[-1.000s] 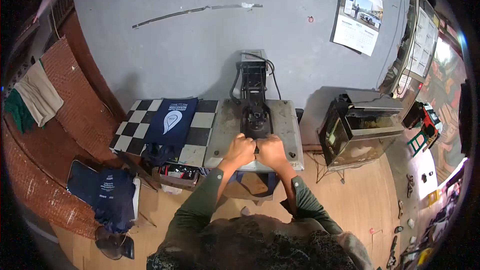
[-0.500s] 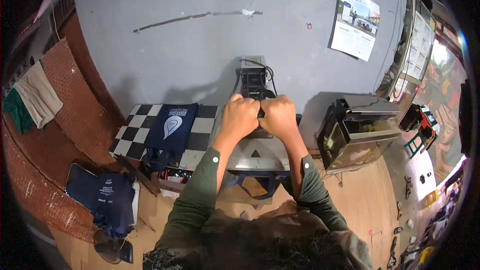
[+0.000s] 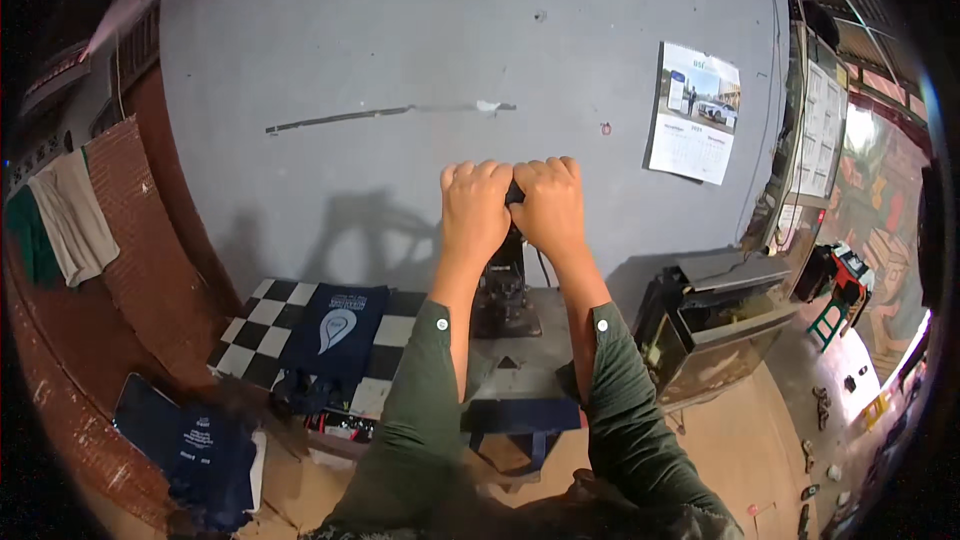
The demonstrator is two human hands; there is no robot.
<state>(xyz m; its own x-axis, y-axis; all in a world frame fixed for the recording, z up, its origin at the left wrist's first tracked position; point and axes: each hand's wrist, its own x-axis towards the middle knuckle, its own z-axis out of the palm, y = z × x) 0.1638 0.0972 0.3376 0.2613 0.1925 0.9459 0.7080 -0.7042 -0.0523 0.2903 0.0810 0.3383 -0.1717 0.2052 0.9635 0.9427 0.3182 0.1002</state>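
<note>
Both hands are wrapped around the black handle (image 3: pixel 516 190) of the clamshell heat press (image 3: pixel 505 312), and the main risk looks to be that grip: should the left hand (image 3: pixel 476 208) or right hand (image 3: pixel 549 205) slip, an uneven pull could let the lever swing abruptly and jolt the press. The inner forearms pass on either side of the mechanism, above the pale plate (image 3: pixel 540 380); if that metal is hot, a dropped elbow or a sideways lean could cause a burn. The navy fabric (image 3: pixel 525 415) hanging with its strap below the front edge could also crease or be dragged askew if it clings to a moving part, and the black cable (image 3: pixel 543 265) beside the mechanism might snag. As for pose, the arms reach well forward and up, elbows fairly straight, forearms converging toward the handle, which stands at the top of the press against the grey wall (image 3: pixel 380 40). The hands sit side by side with knuckles uppermost and thumbs inward; the fingertips curl out of sight. A navy tote bag (image 3: pixel 335 335) lies apart, on the checkered desk (image 3: pixel 240 331) to the left.
</note>
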